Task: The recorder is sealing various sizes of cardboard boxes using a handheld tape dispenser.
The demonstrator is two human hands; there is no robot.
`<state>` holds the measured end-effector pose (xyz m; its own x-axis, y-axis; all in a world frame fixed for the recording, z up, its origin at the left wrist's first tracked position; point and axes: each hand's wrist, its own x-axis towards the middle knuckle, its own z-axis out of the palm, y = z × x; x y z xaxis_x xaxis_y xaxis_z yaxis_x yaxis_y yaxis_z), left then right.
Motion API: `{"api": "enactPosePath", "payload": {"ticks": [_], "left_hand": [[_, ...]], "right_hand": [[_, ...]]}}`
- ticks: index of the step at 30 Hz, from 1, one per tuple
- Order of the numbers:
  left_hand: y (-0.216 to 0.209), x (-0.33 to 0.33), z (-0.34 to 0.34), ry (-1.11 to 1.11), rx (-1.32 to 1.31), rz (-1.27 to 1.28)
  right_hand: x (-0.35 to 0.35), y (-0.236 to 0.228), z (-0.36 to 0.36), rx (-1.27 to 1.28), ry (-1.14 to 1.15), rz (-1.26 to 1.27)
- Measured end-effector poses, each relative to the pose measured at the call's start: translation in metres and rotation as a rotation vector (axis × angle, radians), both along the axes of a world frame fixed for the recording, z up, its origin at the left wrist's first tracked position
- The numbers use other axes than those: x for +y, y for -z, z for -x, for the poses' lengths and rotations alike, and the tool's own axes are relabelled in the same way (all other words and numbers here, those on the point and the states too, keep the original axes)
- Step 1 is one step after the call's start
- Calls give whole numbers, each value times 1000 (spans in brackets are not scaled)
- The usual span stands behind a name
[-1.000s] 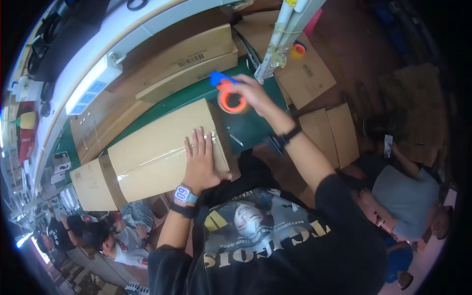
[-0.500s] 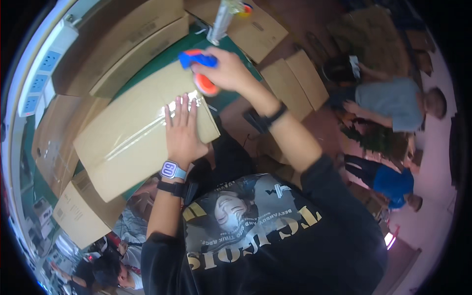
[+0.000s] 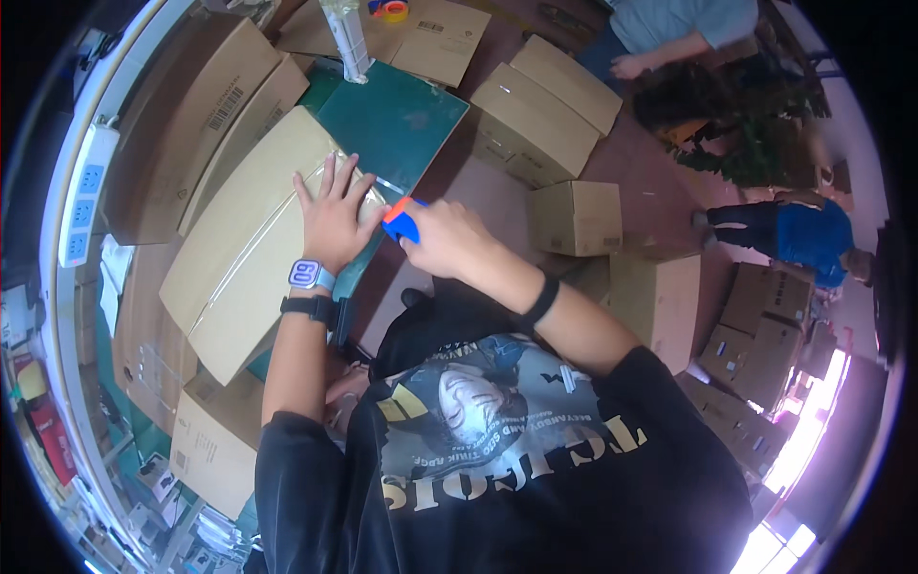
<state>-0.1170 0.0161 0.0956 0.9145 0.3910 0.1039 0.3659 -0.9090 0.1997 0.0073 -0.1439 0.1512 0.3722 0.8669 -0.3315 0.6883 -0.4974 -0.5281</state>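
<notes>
A long brown cardboard box (image 3: 244, 234) lies on the green table, with a strip of clear tape (image 3: 251, 247) running along its top seam. My left hand (image 3: 337, 212) rests flat on the box near its right end, fingers spread over the tape. My right hand (image 3: 448, 237) is closed around a blue and orange tape dispenser (image 3: 402, 226), held at the box's right end, close to my left fingers. Part of the dispenser is hidden behind my right hand.
Bare green tabletop (image 3: 397, 120) extends beyond the box. Large cartons (image 3: 186, 124) stand at the back left beside a white power strip (image 3: 88, 196). A wrapped post (image 3: 344, 38) rises at the far edge. More cartons (image 3: 545, 120) stand right; a person in blue (image 3: 813, 234) is farther off.
My right hand has brought the tape dispenser from above the box's far right corner down and toward me, to its right end. My left hand stays flat on top. The view has turned.
</notes>
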Motion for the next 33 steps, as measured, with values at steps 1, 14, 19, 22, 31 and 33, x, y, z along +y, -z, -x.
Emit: {"api": "enactPosePath", "payload": {"ticks": [1, 14, 19, 22, 31, 33], "left_hand": [[-2, -3, -3, 9, -1, -12], [26, -29, -51, -377, -32, -304], [29, -45, -14, -412, -649, 211], [19, -85, 32, -785, -790, 247], [55, -70, 193, -1991, -1140, 620], [53, -70, 208, -2093, -480, 462]], "right_hand": [[7, 5, 2, -55, -134, 146], [33, 38, -141, 303, -10, 27], [183, 35, -116, 1165, 36, -738], [260, 66, -101, 1274, 36, -844], [176, 128, -37, 1737, -91, -352], [91, 138, -55, 2037, -157, 12]]}}
